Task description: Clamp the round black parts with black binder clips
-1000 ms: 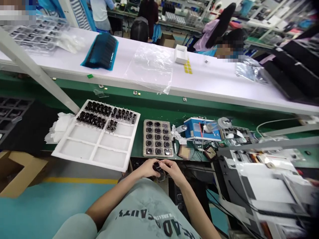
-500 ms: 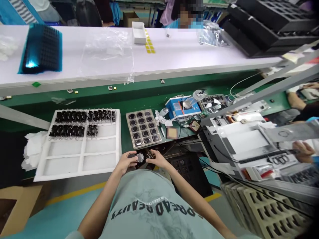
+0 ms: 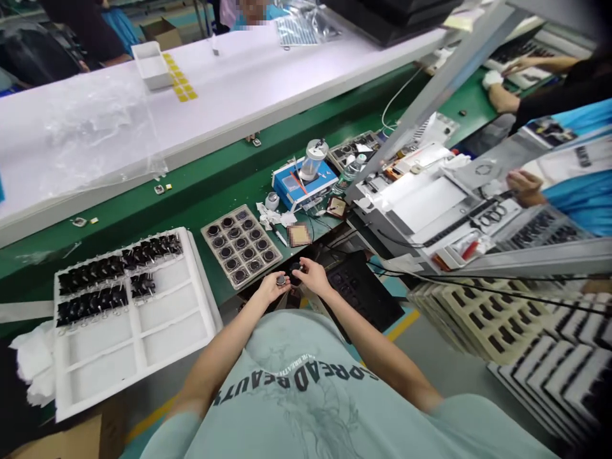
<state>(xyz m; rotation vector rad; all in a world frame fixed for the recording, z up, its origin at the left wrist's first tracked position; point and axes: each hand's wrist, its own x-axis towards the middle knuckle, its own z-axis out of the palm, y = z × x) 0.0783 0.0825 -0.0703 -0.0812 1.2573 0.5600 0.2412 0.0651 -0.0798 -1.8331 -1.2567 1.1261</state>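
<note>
A: Going from the left of the frame, what's there?

B: A white foam tray [image 3: 143, 331] in the lower left, its upper compartments filled with small black parts, its lower ones bare. Right of it, a tray of round parts [image 3: 241, 245] sits on the green surface [image 3: 191, 191].

A: And the hands?

B: Both meet at centre frame, just below the surface's near edge. The left hand [image 3: 271, 287] pinches a small round part [image 3: 281, 279] at its fingertips, a narrow grip closed on it. The right hand [image 3: 310, 275] is curled around a dark piece [image 3: 295, 269]; I can't tell how firmly.

A: Which step, would you say?

B: It looks like fitting or checking one piece against another. The next move likely calls for fine fingertip alignment.

A: Room to move?

B: Tight on the right: a black tray [image 3: 363, 290] and cables crowd the right hand. The surface's edge lies close above; open space is toward the lap.
</note>
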